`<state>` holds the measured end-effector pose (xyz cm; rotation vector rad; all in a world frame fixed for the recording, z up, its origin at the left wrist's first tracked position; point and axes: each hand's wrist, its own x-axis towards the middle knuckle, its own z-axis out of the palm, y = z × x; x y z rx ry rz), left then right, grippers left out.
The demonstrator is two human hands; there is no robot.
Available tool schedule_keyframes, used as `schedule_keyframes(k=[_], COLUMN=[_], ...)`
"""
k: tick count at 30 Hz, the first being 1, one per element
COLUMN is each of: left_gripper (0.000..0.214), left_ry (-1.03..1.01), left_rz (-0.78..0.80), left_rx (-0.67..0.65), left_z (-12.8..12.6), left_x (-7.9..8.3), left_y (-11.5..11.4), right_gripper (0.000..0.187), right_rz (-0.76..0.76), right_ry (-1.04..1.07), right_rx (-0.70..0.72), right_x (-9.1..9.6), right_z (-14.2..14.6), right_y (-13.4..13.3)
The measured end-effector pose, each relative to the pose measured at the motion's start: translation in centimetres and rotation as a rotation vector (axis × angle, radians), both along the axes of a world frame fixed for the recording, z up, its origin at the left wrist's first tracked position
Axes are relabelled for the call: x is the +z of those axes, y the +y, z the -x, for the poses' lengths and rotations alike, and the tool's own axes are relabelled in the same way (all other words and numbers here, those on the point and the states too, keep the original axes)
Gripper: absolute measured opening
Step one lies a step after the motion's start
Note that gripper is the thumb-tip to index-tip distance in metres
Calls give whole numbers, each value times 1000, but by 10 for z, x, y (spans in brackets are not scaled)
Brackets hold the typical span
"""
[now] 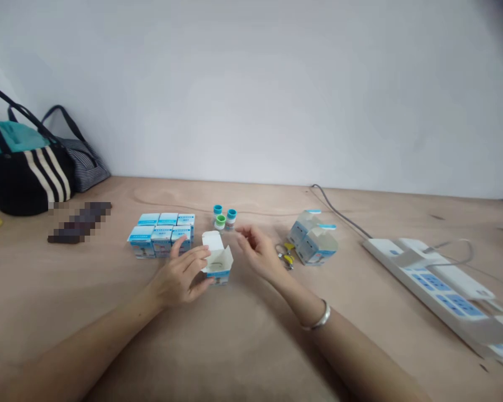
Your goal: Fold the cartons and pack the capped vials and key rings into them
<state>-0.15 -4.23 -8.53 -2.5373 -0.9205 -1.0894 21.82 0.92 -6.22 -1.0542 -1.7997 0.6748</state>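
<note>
Carton (pixel 218 259) of white card, small with its flaps up, is standing on the wooden table (pixel 88 290) in front of you. You are pressing the curled fingers of your left hand (pixel 180 273) against its side, while your right hand (pixel 257 254) is hovering just beside it, fingers loosely open, near teal and green caps (pixel 224 216).

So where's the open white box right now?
In the head view, the open white carton sits against the person's left hand, just right of the block of blue-and-white boxes.
</note>
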Motion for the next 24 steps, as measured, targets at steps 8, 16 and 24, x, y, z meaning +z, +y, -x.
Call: schedule_keyframes(k=[8,16,24], left_gripper=[23,27,34], left_ry=[-66,-111,-164], left_rz=[38,67,99], left_rx=[20,-4,-36], left_z=[-1,-2,-2], left_x=[-7,-10,-12], left_y=[0,0,3], right_gripper=[22,4,16], right_rz=[-226,-429,-558], right_ry=[-425,-237,-184], right_rx=[-32,-109,90], right_x=[-4,15,40], right_z=[21,9,-5], right_y=[56,23,-38])
